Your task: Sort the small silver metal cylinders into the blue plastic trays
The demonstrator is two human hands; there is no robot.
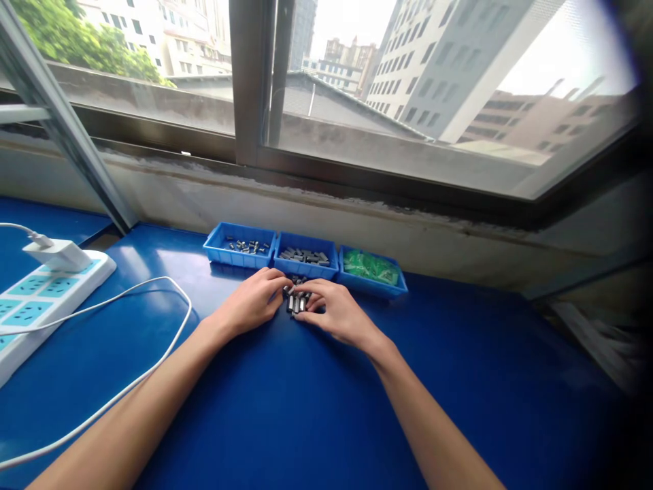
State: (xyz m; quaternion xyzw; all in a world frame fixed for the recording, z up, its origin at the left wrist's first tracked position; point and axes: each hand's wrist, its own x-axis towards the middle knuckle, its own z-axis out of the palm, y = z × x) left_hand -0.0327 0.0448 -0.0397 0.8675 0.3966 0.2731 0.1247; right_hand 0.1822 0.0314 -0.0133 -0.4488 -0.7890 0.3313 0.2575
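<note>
Daylight through window (pixel 249 82) | sky (pixel 352 24) overexposed | tabletop (pixel 286 401) glare left | right edge dark, blurred

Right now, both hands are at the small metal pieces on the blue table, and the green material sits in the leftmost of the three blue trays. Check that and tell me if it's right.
Not quite: the head view shows the green material in the rightmost tray. Both hands, left hand and right hand, are at the small metal pieces on the blue table.

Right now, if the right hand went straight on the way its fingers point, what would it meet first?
The right hand would first meet the small metal pieces between the hands; it seems right at them, though depth makes actual contact hard to judge. Just beyond them lies the left hand.
</note>
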